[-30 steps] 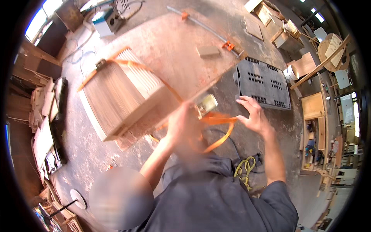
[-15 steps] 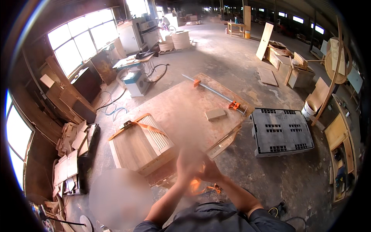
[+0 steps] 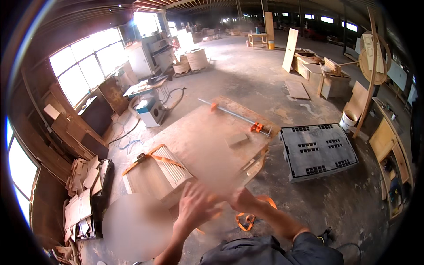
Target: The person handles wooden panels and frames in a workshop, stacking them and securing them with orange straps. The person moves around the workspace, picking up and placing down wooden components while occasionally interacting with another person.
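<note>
At the table's near edge, my left hand [image 3: 195, 206] has its fingers stretched out beside the slatted wooden panel assembly [image 3: 152, 176]. My right hand [image 3: 242, 199] is closed, apparently round an orange strap [image 3: 245, 221]; the strap loops down below it and shows behind my forearm. The grip itself is partly hidden by a blurred patch. Another length of orange strap with a metal ratchet buckle [image 3: 141, 156] runs across the panel assembly. This assembly lies at the left of the worktable [image 3: 194, 132].
A long bar clamp [image 3: 234, 114] with orange jaws lies along the table's far edge, near a small wood block [image 3: 236, 140]. A grey plastic pallet [image 3: 318, 150] sits on the floor at right. Wood offcuts [image 3: 81, 198] are piled at left. A round blur covers the lower left.
My hands have drawn apart, the left moving leftward and the right slightly rightward. The orange strap now hangs in loops farther right. The whole view has shifted a little.
</note>
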A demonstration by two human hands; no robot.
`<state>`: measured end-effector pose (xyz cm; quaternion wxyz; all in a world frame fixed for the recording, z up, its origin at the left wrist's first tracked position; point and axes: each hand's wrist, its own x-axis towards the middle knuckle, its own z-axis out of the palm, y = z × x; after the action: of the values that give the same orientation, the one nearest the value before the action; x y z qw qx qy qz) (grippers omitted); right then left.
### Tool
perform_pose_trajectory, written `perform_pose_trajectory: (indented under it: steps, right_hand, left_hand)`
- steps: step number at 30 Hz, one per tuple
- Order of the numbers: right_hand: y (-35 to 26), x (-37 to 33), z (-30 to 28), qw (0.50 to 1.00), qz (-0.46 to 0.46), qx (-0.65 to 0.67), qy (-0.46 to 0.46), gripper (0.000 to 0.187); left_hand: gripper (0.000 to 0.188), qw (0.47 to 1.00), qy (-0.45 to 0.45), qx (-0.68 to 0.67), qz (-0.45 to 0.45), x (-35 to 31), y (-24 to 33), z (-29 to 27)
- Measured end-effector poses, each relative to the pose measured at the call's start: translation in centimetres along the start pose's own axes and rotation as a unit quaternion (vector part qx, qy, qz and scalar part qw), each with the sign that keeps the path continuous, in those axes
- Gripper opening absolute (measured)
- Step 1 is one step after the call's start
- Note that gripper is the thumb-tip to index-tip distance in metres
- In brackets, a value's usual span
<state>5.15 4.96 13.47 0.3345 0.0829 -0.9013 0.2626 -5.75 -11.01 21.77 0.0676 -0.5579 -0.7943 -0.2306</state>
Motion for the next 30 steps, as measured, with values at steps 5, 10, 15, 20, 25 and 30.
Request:
perform_pose_trajectory:
  steps: [5, 10, 15, 20, 25, 30]
  right_hand:
    - [0.2, -0.4, -0.6, 0.992, 0.041, -0.037, -0.116, 0.021]
    - [1.2, -0.4, -4.1, 0.945, 0.127, 0.060, -0.294, 0.019]
    - [0.0, 1.7, -5.7, 0.918, 0.188, 0.136, -0.322, 0.020]
    - [-1.4, 1.6, -5.8, 0.957, 0.195, -0.089, -0.196, 0.036]
    - [1.9, 0.9, -4.7, 0.942, 0.216, 0.202, -0.158, 0.045]
    - [3.5, 1.5, -2.1, 0.905, 0.338, 0.247, -0.072, 0.029]
  left_hand:
    - [0.040, 0.953, -0.208, -0.215, -0.049, 0.2, -0.1, 0.8]
    - [0.038, 0.945, -0.278, -0.173, 0.015, -0.3, -2.8, 1.3]
    - [0.022, 0.972, -0.169, -0.160, 0.019, 1.4, -3.9, 0.2]
    - [0.023, 0.976, -0.090, -0.198, 0.013, 4.5, -3.9, -4.9]
    - [0.030, 0.969, -0.091, -0.223, -0.058, 7.6, -3.5, -9.5]
    - [0.032, 0.978, -0.076, -0.187, 0.045, 9.4, -3.4, -13.6]
